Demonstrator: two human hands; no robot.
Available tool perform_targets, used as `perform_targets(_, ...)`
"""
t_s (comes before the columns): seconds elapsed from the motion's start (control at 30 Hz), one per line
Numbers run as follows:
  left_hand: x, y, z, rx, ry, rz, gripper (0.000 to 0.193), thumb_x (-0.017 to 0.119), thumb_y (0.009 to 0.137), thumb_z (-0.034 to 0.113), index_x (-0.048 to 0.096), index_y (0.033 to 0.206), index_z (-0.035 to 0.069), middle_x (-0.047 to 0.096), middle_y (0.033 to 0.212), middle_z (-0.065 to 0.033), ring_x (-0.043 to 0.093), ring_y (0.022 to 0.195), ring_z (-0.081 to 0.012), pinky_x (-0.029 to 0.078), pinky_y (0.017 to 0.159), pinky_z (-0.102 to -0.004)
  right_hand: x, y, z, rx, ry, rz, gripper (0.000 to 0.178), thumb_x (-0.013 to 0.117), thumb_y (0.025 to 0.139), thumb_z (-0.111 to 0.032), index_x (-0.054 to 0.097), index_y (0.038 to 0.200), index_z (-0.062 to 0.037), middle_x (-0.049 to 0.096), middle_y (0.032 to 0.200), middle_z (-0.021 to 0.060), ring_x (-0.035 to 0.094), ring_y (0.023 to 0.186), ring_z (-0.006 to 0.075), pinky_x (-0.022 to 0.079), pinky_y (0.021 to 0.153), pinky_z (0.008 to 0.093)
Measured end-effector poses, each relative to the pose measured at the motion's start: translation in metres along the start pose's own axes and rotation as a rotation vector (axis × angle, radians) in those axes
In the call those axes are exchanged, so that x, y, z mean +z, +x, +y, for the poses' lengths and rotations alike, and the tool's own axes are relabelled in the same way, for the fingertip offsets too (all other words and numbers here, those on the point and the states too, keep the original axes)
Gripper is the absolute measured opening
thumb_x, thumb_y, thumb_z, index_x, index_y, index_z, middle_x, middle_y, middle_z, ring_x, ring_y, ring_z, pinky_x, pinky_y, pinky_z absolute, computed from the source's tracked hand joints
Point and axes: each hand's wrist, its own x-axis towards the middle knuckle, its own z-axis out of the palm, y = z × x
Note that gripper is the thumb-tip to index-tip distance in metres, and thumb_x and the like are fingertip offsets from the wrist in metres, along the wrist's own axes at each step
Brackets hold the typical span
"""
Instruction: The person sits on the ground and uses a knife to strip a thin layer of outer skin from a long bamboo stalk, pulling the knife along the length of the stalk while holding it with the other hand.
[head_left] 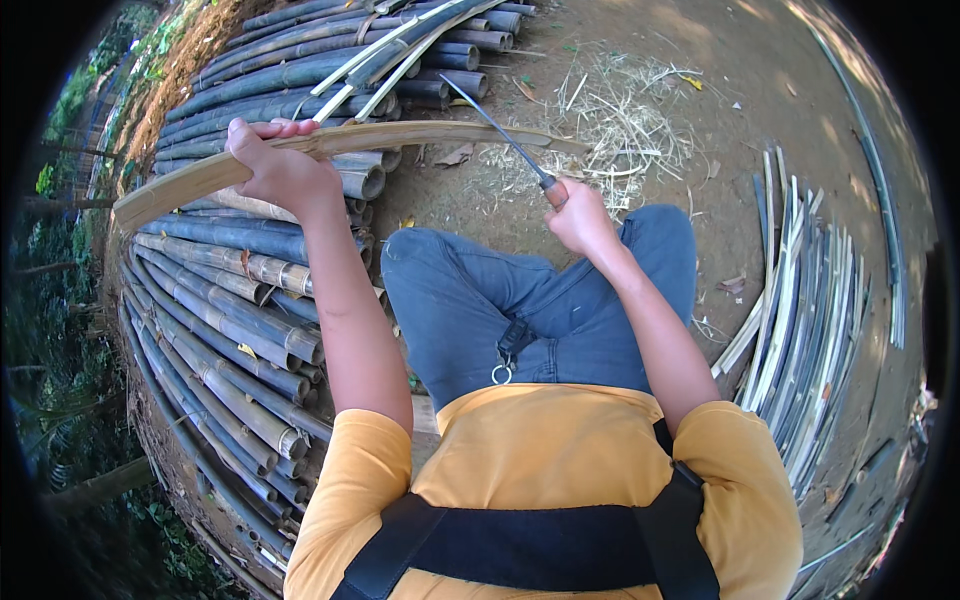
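Observation:
My left hand (pixel 280 172) is closed around a long, pale split bamboo strip (pixel 410 134), which lies crosswise ahead of my knees. One end of the strip reaches far to the left; its other end tapers over the shavings on the right. In my right hand (pixel 582 218) is a knife (pixel 490 121) with a brown wooden handle and a long, narrow blade. The blade slants up to the left and crosses the strip near its right part. Whether the edge touches the strip, I cannot tell.
Stacked dark bamboo poles (pixel 270 240) fill the left side, with split bamboo lengths (pixel 400 50) on top at the far end. Pale shavings (pixel 630 130) litter the dirt ahead. To my right lies a bundle of bamboo strips (pixel 805 320), with long poles (pixel 870 150) beyond it.

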Motion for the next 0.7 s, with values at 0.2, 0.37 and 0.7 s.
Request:
perform_targets(0.2,-0.015,0.007,-0.003,-0.022,0.020,0.056,0.033,0.054,0.096,0.031,0.045,0.075,0.006,0.050,0.067,-0.0074,0.053,0.054,-0.0188,0.054,0.054,-0.0339,0.012,0.067,0.083,0.180,-0.047,0.056,0.027,0.051,0.097,-0.024,0.061,0.091,-0.0001,0.068,0.090,0.0259,0.066,0.090,0.0441,0.051,0.079,0.0496)
perform_targets(0.37,-0.022,0.011,-0.005,-0.023,0.037,0.017,0.030,0.052,0.096,0.029,0.045,0.077,0.007,0.050,0.068,-0.0071,0.053,0.054,-0.0186,0.053,0.058,-0.0354,-0.003,0.033,0.009,-0.006,-0.104,-0.085,0.028,0.049,0.100,-0.023,0.065,0.098,-0.0001,0.069,0.097,0.0250,0.068,0.094,0.0397,0.053,0.084,0.0484)
perform_targets(0.7,-0.046,0.016,-0.011,-0.064,-0.009,-0.127,0.035,0.048,0.092,0.031,0.043,0.066,0.007,0.042,0.058,-0.0056,0.046,0.054,-0.0175,0.048,0.054,-0.0316,-0.018,0.079,0.076,0.216,-0.109,-0.104,0.023,0.064,0.091,-0.023,0.067,0.092,-0.0006,0.069,0.086,0.0219,0.069,0.088,0.0377,0.053,0.077,0.0435)
